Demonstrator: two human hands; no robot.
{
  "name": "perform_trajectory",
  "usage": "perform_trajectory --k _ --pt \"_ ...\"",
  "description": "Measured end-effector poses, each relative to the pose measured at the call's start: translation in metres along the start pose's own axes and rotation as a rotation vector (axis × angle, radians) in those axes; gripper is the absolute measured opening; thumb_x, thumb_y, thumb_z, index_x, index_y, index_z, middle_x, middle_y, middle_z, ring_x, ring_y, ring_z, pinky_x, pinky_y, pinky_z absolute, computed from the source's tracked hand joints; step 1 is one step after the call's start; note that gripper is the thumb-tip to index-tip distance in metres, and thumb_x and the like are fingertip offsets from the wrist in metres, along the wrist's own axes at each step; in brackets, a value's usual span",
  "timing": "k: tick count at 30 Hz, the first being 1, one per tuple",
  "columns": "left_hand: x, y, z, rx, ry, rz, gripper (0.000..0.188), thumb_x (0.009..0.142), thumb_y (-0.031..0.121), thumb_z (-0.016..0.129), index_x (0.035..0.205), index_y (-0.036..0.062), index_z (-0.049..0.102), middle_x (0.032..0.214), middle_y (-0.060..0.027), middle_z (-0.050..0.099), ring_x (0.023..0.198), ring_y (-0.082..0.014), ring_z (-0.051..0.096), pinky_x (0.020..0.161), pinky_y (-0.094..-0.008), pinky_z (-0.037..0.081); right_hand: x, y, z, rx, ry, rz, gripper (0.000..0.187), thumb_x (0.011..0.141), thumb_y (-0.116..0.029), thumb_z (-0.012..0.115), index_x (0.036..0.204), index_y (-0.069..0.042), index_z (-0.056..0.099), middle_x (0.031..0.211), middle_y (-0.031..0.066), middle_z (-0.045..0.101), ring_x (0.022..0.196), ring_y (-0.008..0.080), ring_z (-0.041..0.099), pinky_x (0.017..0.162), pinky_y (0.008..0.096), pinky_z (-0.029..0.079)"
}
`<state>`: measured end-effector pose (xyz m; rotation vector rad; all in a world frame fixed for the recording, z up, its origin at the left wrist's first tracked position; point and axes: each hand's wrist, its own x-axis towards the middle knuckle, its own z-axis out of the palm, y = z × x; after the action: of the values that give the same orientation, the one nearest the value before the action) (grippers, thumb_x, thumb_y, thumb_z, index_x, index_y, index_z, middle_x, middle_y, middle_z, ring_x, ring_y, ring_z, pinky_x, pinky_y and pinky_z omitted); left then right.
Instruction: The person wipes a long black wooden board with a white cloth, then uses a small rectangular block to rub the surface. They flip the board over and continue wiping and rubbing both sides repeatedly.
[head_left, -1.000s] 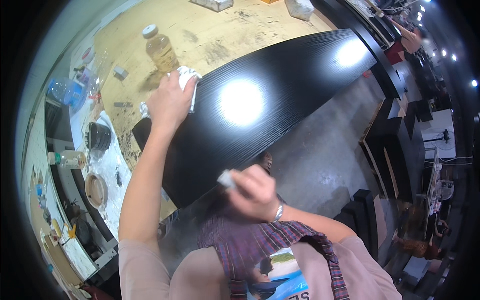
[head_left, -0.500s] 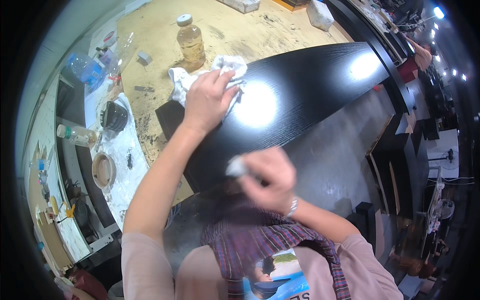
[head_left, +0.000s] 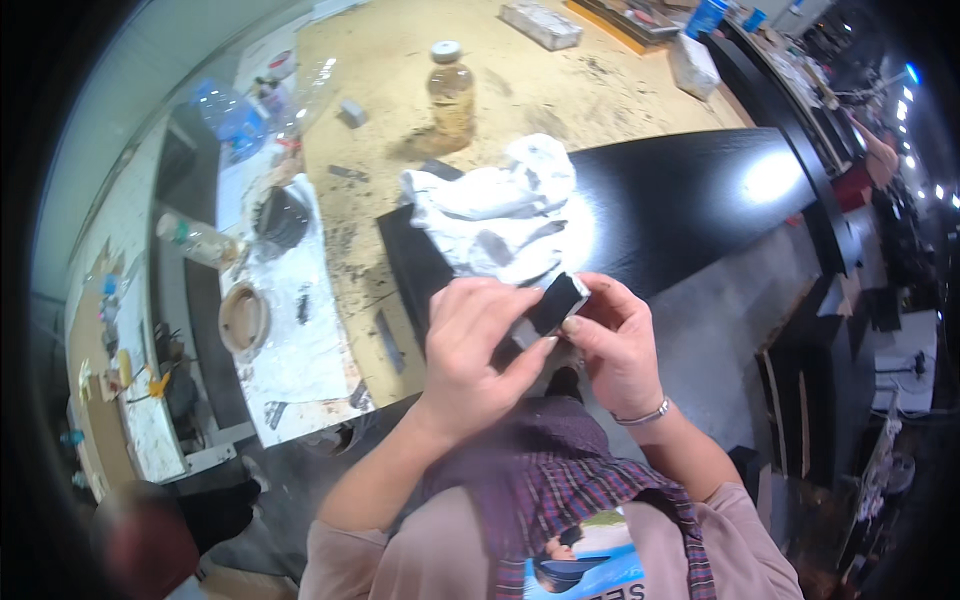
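Observation:
My left hand and my right hand are closed together on a small block with a black face and pale grey edges, perhaps a sanding block. They pinch it from both sides with thumbs and fingertips, above the near edge of a glossy black wood-grain board. A crumpled white cloth with grey smudges lies on the board's left end, just beyond my hands and touched by neither. Part of the block is hidden behind my fingers.
A capped bottle of amber liquid stands on the stained yellow worktop. To the left are a black cup-like container, a tape roll and clear plastic bottles. White-wrapped blocks lie at the back. Another person is far right.
My left hand has let go of the white cloth, which stays on the board. It has come toward me to meet my right hand at the small block. The view has shifted slightly.

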<state>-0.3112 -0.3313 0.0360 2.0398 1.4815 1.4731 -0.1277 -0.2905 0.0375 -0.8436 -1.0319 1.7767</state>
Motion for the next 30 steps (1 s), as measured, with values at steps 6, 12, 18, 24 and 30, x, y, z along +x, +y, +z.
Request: perform_trajectory --k 6,12,18,24,30 --pt "-0.087 -0.091 -0.085 0.522 0.304 -0.433 0.035 0.076 0.001 0.073 0.110 0.0023 0.067 0.103 -0.0120 0.067 0.100 -0.0316 0.059 0.093 -0.0428 0.045 0.051 -0.026 0.006 -1.001 -0.039 -0.615 0.041 0.076 0.002 0.072 0.117 -0.002 0.069 0.113 0.0105 0.060 0.104 0.0229 0.060 0.092 0.0319 0.050" --pt "-0.179 -0.160 -0.113 0.918 0.137 -0.645 0.045 0.079 0.013 0.074 0.122 0.0054 0.063 0.106 -0.0106 0.065 0.107 -0.0319 0.057 0.095 -0.0453 0.042 0.114 0.001 0.023 -1.368 -0.153 -0.760 0.071 0.074 -0.024 0.082 0.140 -0.014 0.057 0.150 0.0251 0.041 0.136 0.0438 0.042 0.111 0.0500 0.038" --pt "-0.148 -0.139 -0.108 0.677 0.309 -0.553 0.043 0.087 0.007 0.070 0.128 0.0000 0.059 0.114 -0.0165 0.063 0.111 -0.0346 0.056 0.099 -0.0444 0.043 0.048 0.021 0.017 -1.507 -0.452 -0.715 0.059 0.071 -0.033 0.084 0.126 -0.023 0.063 0.137 0.0104 0.052 0.131 0.0376 0.045 0.097 0.0537 0.041" --pt "-0.129 -0.130 -0.127 0.509 0.350 -0.574 0.041 0.092 -0.001 0.061 0.133 -0.0020 0.058 0.118 -0.0149 0.067 0.112 -0.0258 0.062 0.104 -0.0377 0.043 0.009 -0.028 -0.108 -1.800 -0.095 -0.710 0.058 0.067 -0.011 0.075 0.123 -0.024 0.070 0.130 0.0070 0.062 0.117 0.0329 0.057 0.096 0.0480 0.046" --pt "-0.067 -0.116 -0.108 0.197 0.392 -0.474 0.035 0.097 0.001 0.058 0.132 -0.0018 0.059 0.112 -0.0132 0.068 0.108 -0.0205 0.063 0.101 -0.0341 0.046 0.019 -0.092 -0.248 -1.830 0.742 -0.446 0.044 0.074 -0.007 0.067 0.116 -0.019 0.075 0.123 0.0150 0.067 0.111 0.0357 0.062 0.093 0.0440 0.052"
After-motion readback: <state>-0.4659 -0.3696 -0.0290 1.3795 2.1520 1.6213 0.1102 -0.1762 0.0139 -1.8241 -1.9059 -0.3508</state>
